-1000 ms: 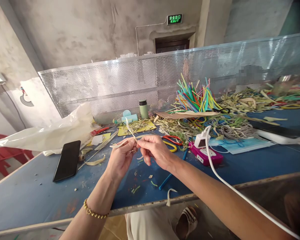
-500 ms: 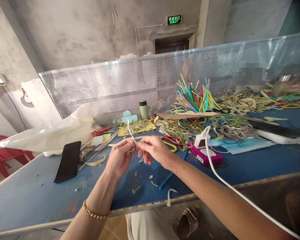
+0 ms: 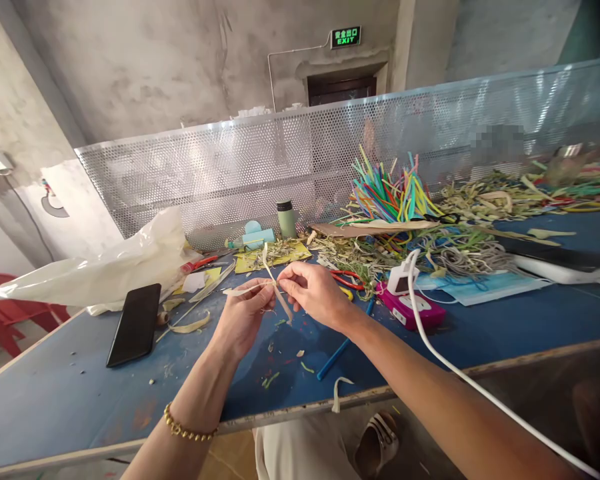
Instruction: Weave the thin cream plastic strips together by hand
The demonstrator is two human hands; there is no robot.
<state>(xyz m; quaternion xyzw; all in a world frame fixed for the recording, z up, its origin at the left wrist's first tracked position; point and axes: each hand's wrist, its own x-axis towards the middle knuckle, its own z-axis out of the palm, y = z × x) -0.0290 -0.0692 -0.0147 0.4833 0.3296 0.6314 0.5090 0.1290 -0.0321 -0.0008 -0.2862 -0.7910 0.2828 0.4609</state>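
Note:
Just above the blue table, my left hand [image 3: 246, 312] pinches pale, flat plant-fibre strips [image 3: 284, 307] between thumb and fingers. One strip end points up, one sticks out left past the fingers, and another hangs down between my hands. My right hand [image 3: 314, 293] is closed at the crossing of the strips, its thumb and index finger pinched there. The fingertips of both hands nearly meet. Below them a blue stick [image 3: 333, 360] lies on the table, with a loose pale strip [image 3: 339, 393] at the front edge.
A black phone [image 3: 134, 325] and a plastic bag [image 3: 125, 263] lie to the left. Rightward are a magenta box [image 3: 413, 310] with a white plug and cable, a blue face mask [image 3: 490, 288], and colourful pipe cleaners [image 3: 393, 190]. A green bottle [image 3: 286, 219] stands behind.
My right hand has turned and its fingers have curled in closer to the crossing. A strip now hangs visibly between my hands. My left hand keeps its grip.

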